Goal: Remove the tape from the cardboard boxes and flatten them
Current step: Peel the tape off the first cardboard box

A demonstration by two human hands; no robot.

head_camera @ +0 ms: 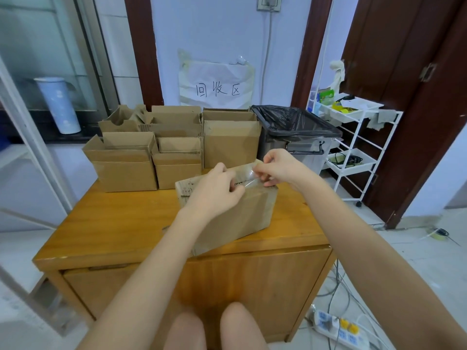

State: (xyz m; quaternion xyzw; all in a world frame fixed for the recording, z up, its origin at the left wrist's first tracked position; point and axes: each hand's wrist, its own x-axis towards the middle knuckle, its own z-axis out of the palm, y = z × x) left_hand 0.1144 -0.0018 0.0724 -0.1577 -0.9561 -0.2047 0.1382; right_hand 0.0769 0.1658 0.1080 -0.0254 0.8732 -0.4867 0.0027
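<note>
The cardboard box (227, 213) lies tilted on the bench (106, 228), under both our hands. Clear tape (249, 176) lifts off its top edge. Our right hand (276, 166) pinches that tape; our left hand (217, 190) curls its fingers on the box top beside it. Behind the box stand open boxes (164, 147) and a lined bin (295, 132).

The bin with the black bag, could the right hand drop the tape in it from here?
Probably yes: the bin stands open just beyond the right hand, which pinches the tape, with nothing between.
</note>
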